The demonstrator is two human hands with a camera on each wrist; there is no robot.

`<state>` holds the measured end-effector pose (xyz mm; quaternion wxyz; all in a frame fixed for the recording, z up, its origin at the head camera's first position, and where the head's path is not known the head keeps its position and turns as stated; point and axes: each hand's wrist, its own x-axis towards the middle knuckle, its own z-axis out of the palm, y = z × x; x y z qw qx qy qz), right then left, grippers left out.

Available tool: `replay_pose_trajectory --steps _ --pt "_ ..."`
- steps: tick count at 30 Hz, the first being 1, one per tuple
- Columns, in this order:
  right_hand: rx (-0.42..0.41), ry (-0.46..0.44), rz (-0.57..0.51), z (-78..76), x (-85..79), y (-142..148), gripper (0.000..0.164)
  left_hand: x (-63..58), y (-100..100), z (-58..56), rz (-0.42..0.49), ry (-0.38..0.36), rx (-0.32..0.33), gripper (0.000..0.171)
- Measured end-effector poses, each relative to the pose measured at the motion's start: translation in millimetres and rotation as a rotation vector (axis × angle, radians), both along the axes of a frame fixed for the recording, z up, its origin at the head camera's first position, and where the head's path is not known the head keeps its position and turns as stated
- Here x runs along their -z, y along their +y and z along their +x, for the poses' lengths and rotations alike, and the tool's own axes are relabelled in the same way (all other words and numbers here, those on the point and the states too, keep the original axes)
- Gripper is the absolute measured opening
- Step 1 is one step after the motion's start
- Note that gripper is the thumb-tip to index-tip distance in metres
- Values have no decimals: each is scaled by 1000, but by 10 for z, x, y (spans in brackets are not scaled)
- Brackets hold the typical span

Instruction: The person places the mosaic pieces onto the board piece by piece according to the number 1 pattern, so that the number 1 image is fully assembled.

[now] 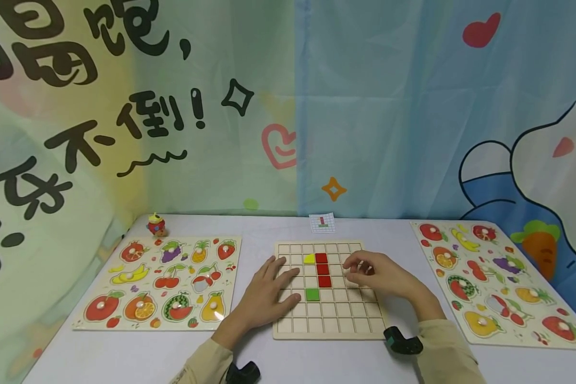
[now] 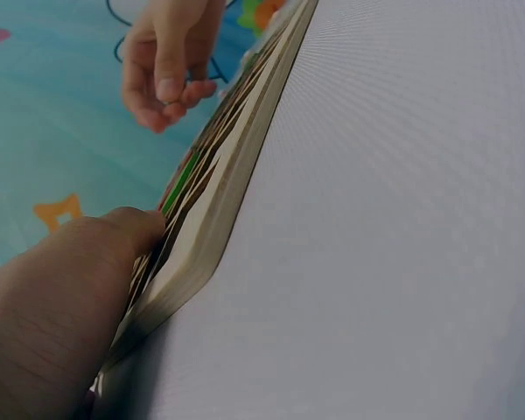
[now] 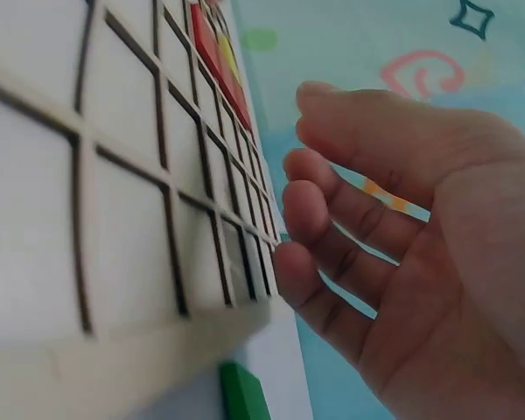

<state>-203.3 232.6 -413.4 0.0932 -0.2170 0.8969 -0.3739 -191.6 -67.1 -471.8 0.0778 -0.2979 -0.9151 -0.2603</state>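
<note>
A wooden grid board [image 1: 297, 325] lies on the white table, its squares ruled by raised lines. My left hand [image 1: 269, 293] rests on its left edge with fingers spread, thumb over the near left part. On the grid sit red squares [image 1: 324, 281] in a column, a yellow piece [image 1: 309, 258] left of the top one, and a green square [image 1: 312, 294] lower down. Over the board's right side my right hand [image 1: 376, 272] hovers, fingers loosely bent and nothing visible between them. A green block [image 3: 245, 394] lies beyond the board's right edge, hidden in the head view.
Fruit-picture boards lie at left [image 1: 197, 320] and right [image 1: 504, 341]. A small card [image 1: 322, 223] with a printed grid pattern lies behind the grid board. A little toy figure [image 1: 157, 225] stands at the back left corner. A printed curtain [image 1: 365, 133] hangs behind the table.
</note>
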Motion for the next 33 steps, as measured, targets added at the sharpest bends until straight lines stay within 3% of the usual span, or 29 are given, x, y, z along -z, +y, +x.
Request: replay_pose_trajectory --steps 7,21,33 --pt "29 9 50 0 -49 209 18 2 3 -10 -8 2 0 54" --pt "56 -97 77 1 -61 542 27 -10 0 -18 -22 1 -7 55" --pt "214 -40 173 -33 84 528 17 -5 -4 -6 -9 14 1 54"
